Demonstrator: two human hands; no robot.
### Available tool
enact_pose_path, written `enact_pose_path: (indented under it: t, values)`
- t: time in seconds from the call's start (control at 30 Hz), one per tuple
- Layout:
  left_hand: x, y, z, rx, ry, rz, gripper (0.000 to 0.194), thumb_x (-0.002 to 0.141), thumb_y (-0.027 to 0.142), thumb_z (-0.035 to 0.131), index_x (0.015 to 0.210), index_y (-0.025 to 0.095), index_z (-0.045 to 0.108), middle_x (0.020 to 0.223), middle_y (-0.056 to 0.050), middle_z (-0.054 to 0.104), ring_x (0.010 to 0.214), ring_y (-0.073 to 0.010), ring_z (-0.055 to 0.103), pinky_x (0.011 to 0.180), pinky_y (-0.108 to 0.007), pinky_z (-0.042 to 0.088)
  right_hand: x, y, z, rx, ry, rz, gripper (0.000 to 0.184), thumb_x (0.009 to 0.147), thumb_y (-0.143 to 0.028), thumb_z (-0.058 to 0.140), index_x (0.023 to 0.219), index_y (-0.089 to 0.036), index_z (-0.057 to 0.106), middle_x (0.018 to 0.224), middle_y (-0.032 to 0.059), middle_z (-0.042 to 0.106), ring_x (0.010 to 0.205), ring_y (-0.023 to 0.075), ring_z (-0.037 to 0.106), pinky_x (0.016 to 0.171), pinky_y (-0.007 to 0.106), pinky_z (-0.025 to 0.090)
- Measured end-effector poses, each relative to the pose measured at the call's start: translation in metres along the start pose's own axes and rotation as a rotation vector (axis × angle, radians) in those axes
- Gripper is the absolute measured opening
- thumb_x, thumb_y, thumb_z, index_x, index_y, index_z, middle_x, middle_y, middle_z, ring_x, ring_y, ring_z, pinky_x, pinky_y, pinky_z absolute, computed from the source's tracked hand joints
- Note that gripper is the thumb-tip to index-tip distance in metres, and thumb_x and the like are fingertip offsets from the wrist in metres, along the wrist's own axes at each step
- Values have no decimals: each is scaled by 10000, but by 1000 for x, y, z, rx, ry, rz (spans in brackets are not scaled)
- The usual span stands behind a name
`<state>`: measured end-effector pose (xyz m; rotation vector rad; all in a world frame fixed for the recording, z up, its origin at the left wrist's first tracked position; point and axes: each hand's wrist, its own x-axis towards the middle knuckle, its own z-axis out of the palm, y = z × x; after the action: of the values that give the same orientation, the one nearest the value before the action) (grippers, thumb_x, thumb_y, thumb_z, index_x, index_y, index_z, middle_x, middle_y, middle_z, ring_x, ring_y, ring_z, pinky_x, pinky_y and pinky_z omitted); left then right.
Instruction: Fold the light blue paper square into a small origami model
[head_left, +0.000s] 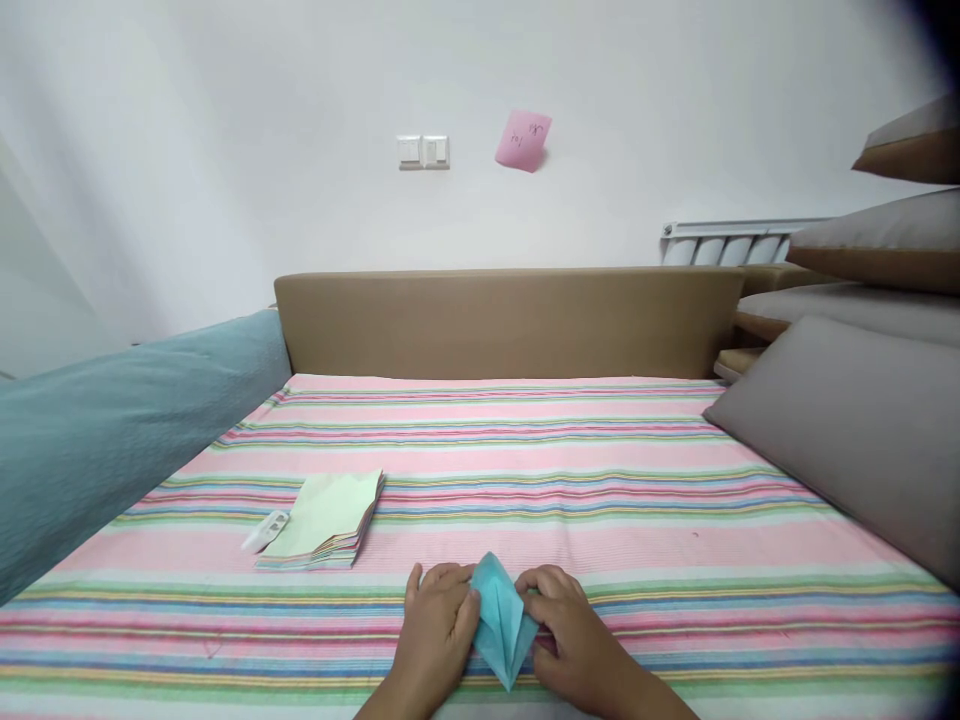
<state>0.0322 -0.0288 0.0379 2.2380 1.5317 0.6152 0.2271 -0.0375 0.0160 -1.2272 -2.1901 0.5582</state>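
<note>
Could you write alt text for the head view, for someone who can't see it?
The left hand and right hand hold a folded blue paper on a striped sheet. Farther off to the left lies a paper stack; grey cushions are piled at the right.

I see one camera, up on the person's head, near and above the left hand (437, 625) and right hand (568, 632); it faces forward and down across the striped cover (600, 465), past its far edge to the brown backrest (510, 322) and white wall (300, 150).
</note>
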Motion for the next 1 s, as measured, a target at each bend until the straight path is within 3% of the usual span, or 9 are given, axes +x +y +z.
enact_pose_path:
  t: [0.1,0.23,0.5,0.77,0.9,1.0]
  values:
    - [1,-2,0,20,-28,-5,313,879,267,367,855,272,679,1146,-2,623,1112,-225,489,1033,-571,155,1,0,-3,-6,-20,-4,324,566,-64,423,807,-216,578,971,14,534,958,186,459,863,333,346]
    - [2,-2,-1,46,-53,-14,205,770,211,485,781,271,680,1189,8,605,1130,-233,479,1040,-573,129,2,1,-2,-11,-13,4,231,747,-114,403,810,-228,595,961,18,545,950,186,464,844,339,358]
    - [1,-4,-3,52,-82,-3,239,650,197,584,839,306,679,1222,13,583,1163,-259,454,1048,-570,108,2,4,1,-5,4,28,170,714,-142,481,826,-223,580,921,16,550,924,191,473,807,329,381]
    - [0,-8,-1,35,-70,9,466,620,176,604,1052,348,632,1219,0,583,1164,-270,455,1051,-579,85,0,13,5,47,46,17,588,724,-156,504,1295,-239,392,1214,74,480,1124,229,419,965,393,340]
    - [-1,-12,3,30,-54,32,593,620,156,603,1177,357,558,1230,-15,574,1169,-273,450,1048,-587,84,0,11,6,22,19,-73,623,710,-82,456,1288,-312,424,1168,47,488,1097,210,437,939,373,370]
    - [-1,-13,4,45,-60,54,564,648,178,614,1170,383,561,1246,-16,563,1168,-276,450,1039,-592,105,1,10,5,22,31,-120,592,680,-38,438,1203,-306,511,1095,41,506,1028,193,471,887,346,401]
